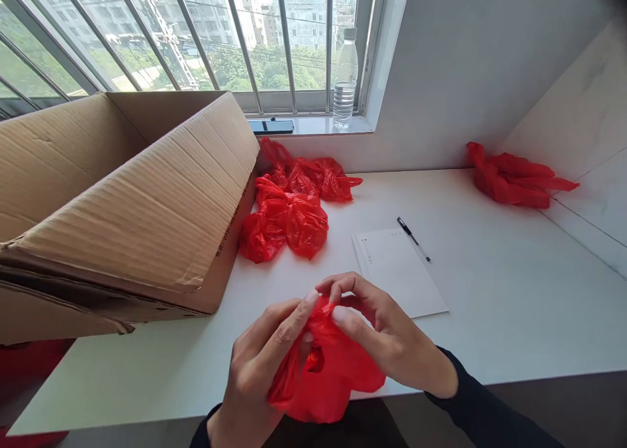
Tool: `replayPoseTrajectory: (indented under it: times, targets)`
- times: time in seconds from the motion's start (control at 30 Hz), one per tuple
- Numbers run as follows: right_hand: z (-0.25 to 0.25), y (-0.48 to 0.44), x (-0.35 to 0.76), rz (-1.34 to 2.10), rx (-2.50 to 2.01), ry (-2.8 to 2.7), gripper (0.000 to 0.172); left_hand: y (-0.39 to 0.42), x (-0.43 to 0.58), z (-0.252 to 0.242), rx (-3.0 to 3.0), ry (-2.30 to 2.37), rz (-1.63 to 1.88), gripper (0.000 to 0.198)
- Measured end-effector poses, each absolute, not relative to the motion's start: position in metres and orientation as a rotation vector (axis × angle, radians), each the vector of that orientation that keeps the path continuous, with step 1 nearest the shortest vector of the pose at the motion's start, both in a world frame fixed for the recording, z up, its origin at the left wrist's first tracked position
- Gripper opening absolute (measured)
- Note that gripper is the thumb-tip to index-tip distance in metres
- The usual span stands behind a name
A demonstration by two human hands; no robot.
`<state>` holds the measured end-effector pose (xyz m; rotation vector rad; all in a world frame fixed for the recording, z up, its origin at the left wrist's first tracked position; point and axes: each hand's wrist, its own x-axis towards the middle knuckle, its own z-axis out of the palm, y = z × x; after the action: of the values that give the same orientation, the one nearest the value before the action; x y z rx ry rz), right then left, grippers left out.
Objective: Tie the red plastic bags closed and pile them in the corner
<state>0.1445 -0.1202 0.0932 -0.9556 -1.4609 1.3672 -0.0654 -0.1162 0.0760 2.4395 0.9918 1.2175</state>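
Note:
Low over the front edge of the white table (490, 330), a red plastic bag (337, 363) hangs between my two hands. My left hand (264, 363) is closed on its left side, thumb and fingers gathering the thin plastic. At the bag's top, my right hand (377, 330) pinches the bunched film with thumb and fingertips. What the bag contains, if anything, is hidden. Behind my hands, a bundled red bag (287, 223) with a knot-like gather rests on the table, and more crumpled red bags (313, 174) lie just beyond it.
An open cardboard box (142, 206) takes up the left side. Right of centre are a white notepad (401, 272) and a black pen (414, 239). Another red bag (514, 177) lies against the right wall. The windowsill holds a water bottle (345, 82) and a phone (272, 127).

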Motion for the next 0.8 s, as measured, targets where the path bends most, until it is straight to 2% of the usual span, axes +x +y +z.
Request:
replayPoseTrajectory:
  times: [0.17,0.37,0.63,0.8]
  targets:
    - [0.088,-0.123,0.145,1.499,-0.953,-1.321,0.012,-0.119,-0.068,0.071,2.438,1.064,1.21,0.059]
    - [0.086,-0.121,0.147,1.322,-1.038,-1.399,0.016,-0.124,-0.077,0.064,2.41,1.076,1.159,0.06]
    - [0.033,-0.133,0.201,1.217,-1.533,-1.343,0.027,-0.147,-0.127,0.012,2.366,1.466,0.908,0.048]
    - [0.03,-0.136,0.175,1.134,-1.394,-1.297,0.019,-0.157,-0.083,0.006,2.227,1.541,0.868,0.055]
